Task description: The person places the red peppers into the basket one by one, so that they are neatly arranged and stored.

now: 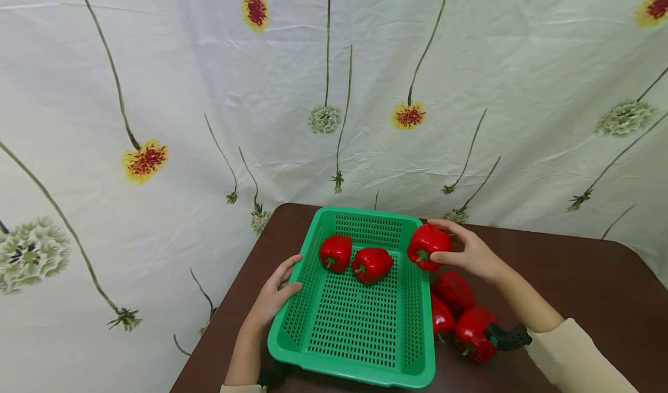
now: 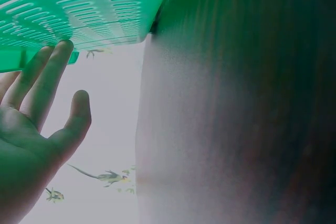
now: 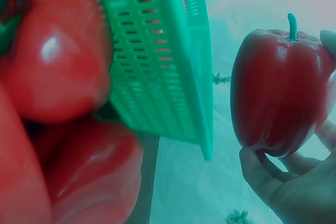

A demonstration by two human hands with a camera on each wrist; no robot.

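Note:
A green plastic basket (image 1: pixel 360 358) with slotted walls stands on the dark table, two red bell peppers (image 1: pixel 336 253) lying in its far half. My right hand (image 1: pixel 472 255) grips another red bell pepper (image 1: pixel 428 245) between thumb and fingers, above the basket's right rim. The right wrist view shows this held bell pepper (image 3: pixel 281 93) apart from the basket wall (image 3: pixel 142 40), its green stem upward. On the basket's left side, my left hand (image 1: pixel 276 294) touches the outer wall with extended fingers; in the left wrist view the fingertips (image 2: pixel 64 45) meet the green plastic.
Right of the basket, under my right forearm, several red bell peppers (image 1: pixel 475 332) lie close together on the dark brown table (image 1: pixel 574 277). A white cloth with printed flowers (image 1: pixel 292 80) hangs behind the table and along its left side.

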